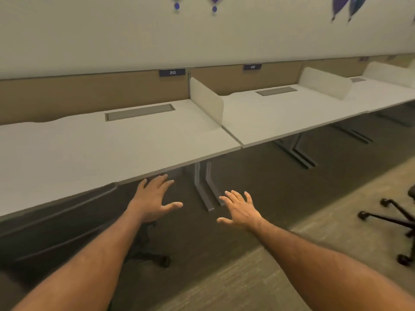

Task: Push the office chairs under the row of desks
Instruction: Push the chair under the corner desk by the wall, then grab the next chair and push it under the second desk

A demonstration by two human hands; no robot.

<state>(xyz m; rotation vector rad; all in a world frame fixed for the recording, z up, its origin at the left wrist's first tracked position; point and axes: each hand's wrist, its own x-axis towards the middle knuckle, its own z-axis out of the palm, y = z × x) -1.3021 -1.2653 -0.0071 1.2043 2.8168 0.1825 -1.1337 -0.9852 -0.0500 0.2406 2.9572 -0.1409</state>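
1. A row of white tables [125, 142] runs along a beige wall [202, 34], split by low white dividers [205, 99], each top with a grey cable hatch [139, 112].
2. Dark carpet [258, 187] lies beneath the tables; a paler strip of floor [292, 254] runs nearer the camera.
3. One chair's black wheeled base [397, 223] shows at the right edge, out on the pale floor, well apart from the tables.
4. Another chair base [148, 254] sits in shadow under the near table, below the left forearm.
5. The left hand [155, 198] is spread open, empty, fingertips near the table edge.
6. The right hand [240, 209] is likewise open, holding nothing, over the carpet.
7. A small sign [172, 72] reads "212".
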